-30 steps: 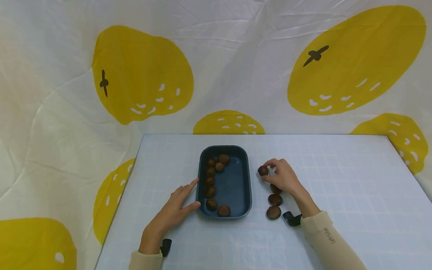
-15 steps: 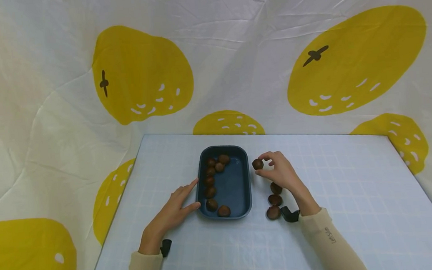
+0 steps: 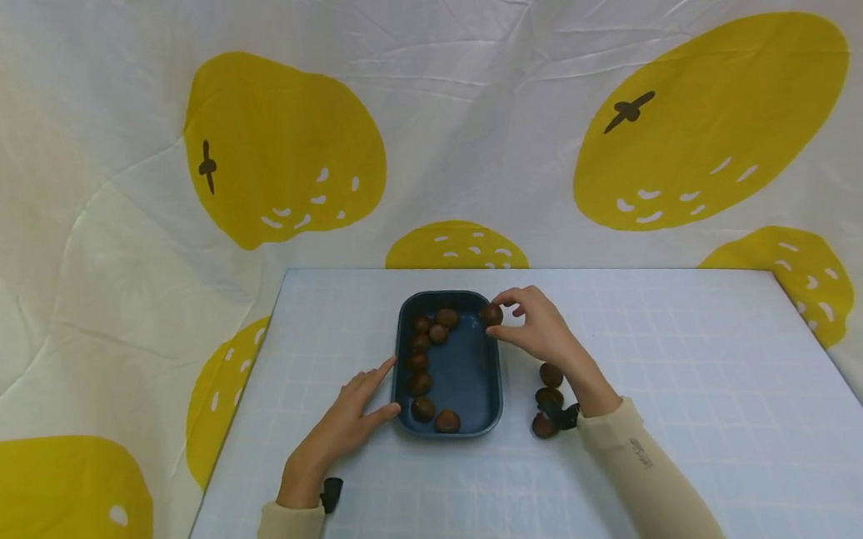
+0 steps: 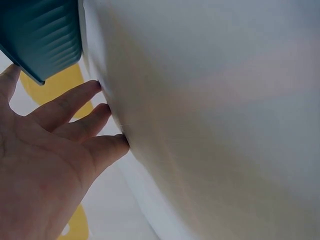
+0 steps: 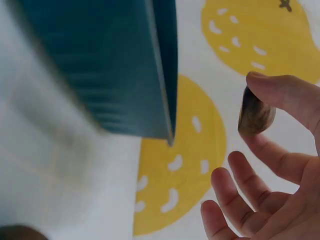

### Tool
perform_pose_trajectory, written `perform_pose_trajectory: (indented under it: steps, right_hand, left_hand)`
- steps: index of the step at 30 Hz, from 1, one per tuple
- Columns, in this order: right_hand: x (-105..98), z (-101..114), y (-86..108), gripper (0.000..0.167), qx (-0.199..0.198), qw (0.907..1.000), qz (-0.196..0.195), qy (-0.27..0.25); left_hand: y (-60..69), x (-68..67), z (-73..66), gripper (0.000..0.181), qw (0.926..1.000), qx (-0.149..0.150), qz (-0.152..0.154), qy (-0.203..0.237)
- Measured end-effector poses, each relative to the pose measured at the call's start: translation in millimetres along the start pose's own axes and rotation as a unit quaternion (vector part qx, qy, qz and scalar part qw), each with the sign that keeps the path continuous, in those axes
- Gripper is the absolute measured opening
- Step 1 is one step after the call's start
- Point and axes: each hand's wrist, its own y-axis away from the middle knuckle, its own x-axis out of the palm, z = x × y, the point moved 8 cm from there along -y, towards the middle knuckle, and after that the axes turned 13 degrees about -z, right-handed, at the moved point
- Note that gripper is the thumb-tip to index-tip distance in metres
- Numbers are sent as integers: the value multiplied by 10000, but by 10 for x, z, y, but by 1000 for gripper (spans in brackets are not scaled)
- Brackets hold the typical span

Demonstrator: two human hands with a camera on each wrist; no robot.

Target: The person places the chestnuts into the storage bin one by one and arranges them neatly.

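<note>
A dark blue rectangular tray (image 3: 469, 375) stands on the table with several brown chestnuts (image 3: 419, 360) in it, mostly along its left side. My right hand (image 3: 537, 329) pinches one chestnut (image 3: 491, 315) between thumb and index finger, over the tray's right rim near the far corner. In the right wrist view this chestnut (image 5: 256, 112) hangs beside the tray wall, the other fingers spread loosely. My left hand (image 3: 352, 417) touches the tray's left side with extended fingers. The left wrist view shows its fingertips (image 4: 102, 107) resting on the tabletop beside the tray.
Right of the tray, 3 chestnuts (image 3: 551, 375) lie in a row on the pale checked table (image 3: 448, 502), the nearer ones partly covered by the right wrist camera (image 3: 559, 416). A white cloth (image 3: 467, 133) with yellow fruit prints hangs behind the table.
My right hand has carried its chestnut left and away from me, from beside the tray to over its right rim. The left hand and tray have stayed in place.
</note>
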Motion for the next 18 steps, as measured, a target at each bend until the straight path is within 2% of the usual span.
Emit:
perform_pose_trajectory:
  steps: [10, 18]
  right_hand:
    - [260, 319, -193, 44, -224, 9993, 185, -241]
    - [566, 434, -265, 42, -383, 9972, 458, -451]
  left_hand:
    - [0, -9, -7, 75, 10000, 92, -30, -6]
    - [6, -11, 3, 74, 10000, 50, -15, 9]
